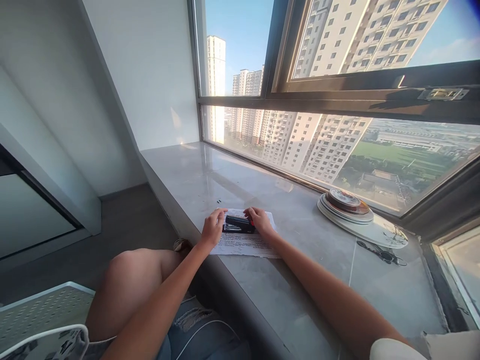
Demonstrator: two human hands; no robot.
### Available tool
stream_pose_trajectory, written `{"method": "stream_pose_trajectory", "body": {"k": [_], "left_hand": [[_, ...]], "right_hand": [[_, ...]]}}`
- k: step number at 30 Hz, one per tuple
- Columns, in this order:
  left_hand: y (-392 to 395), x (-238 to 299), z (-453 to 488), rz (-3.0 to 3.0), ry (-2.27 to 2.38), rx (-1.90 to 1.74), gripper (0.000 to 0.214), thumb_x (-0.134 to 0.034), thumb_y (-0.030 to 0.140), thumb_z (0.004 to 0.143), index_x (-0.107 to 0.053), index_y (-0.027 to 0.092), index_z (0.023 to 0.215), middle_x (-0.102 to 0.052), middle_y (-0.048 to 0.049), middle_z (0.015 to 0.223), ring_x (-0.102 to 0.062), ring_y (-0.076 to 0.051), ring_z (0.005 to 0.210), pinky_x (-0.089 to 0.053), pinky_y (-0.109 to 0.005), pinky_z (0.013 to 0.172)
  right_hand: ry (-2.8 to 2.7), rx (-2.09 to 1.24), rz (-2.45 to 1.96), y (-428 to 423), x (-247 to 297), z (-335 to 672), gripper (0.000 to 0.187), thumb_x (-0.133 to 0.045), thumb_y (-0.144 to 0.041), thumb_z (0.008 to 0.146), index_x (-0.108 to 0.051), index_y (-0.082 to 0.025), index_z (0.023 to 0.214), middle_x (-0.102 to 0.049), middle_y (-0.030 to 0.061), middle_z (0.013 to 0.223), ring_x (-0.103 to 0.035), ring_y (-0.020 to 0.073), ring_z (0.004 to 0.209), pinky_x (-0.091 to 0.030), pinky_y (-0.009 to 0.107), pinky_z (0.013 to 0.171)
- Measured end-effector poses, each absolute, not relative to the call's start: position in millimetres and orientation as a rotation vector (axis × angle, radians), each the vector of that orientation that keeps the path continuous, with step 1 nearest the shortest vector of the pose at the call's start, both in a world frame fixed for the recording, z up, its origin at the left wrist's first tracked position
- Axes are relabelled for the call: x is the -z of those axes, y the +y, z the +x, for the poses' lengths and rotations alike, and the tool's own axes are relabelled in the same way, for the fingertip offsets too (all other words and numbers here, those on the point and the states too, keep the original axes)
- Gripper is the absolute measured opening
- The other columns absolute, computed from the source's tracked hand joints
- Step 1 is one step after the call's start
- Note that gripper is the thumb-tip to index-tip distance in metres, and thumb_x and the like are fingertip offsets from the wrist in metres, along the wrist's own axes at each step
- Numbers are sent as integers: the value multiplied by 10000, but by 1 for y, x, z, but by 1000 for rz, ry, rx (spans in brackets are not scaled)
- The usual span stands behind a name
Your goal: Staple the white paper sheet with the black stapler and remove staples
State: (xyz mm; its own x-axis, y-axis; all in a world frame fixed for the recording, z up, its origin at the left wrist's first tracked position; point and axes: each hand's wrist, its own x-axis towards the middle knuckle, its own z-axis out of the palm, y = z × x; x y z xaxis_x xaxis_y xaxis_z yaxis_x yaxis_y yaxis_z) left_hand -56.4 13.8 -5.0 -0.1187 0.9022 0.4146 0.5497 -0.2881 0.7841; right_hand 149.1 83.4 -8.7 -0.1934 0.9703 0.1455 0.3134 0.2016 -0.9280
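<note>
A black stapler (239, 224) with a bare metal part at its left end lies across a sheet of printed paper (243, 245) on the grey windowsill. My right hand (259, 220) is closed around the stapler's right end, where a little red shows by the fingers. At the left edge of the paper, my left hand (213, 229) has its fingers bent and pressed together on the sheet, close to the stapler's metal end. The underside of the left fingers is hidden. Two tiny dark bits (219, 201) lie on the sill just beyond the paper.
A stack of round plates or lids (345, 205) sits on the sill by the window, right of my hands. Dark sunglasses (386, 256) lie nearer me. The window frame (337, 100) borders the far side. A perforated pale seat (45, 310) is at lower left.
</note>
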Motion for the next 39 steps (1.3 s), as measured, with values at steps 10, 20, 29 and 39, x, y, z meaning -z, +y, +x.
{"method": "stream_pose_trajectory", "body": {"k": [10,20,29,39], "left_hand": [[13,22,-52,1138,1309,-1630,563,-323,559,1044,-721,160,1036,-752,-163,1141,-707,-253,1124,-528,-423,1046],[12,20,-55,1067,1219,-1661,582,-350,589,1023,-721,142,1050,-750,-167,1168,-706,-262,1142,-515,-439,1059],[9,-4,-65,619,1225,-1544,465,-298,457,1045,-654,176,1144,-665,-166,1354,-654,-246,1255,-555,-394,1026],[5,-17,-62,269,911,-1520,249,-454,151,960,-686,122,1043,-749,-151,984,-745,-230,1027,-618,-402,968]], "right_hand": [[-1800,-819,-1222,85,15,152,357,-426,-424,920,-687,-216,792,-710,28,766,-624,192,725,-436,284,657],[-2094,-908,-834,58,-10,164,367,-557,-505,950,-729,-228,1119,-754,47,1076,-683,228,1002,-522,332,887],[-2255,-87,-540,48,2,158,377,-509,-196,998,-658,-278,1334,-720,73,1297,-641,256,1251,-506,467,1055],[-2374,173,-453,36,-6,162,421,-508,-150,1025,-625,-341,1381,-694,19,1350,-600,249,1295,-456,505,1119]]}}
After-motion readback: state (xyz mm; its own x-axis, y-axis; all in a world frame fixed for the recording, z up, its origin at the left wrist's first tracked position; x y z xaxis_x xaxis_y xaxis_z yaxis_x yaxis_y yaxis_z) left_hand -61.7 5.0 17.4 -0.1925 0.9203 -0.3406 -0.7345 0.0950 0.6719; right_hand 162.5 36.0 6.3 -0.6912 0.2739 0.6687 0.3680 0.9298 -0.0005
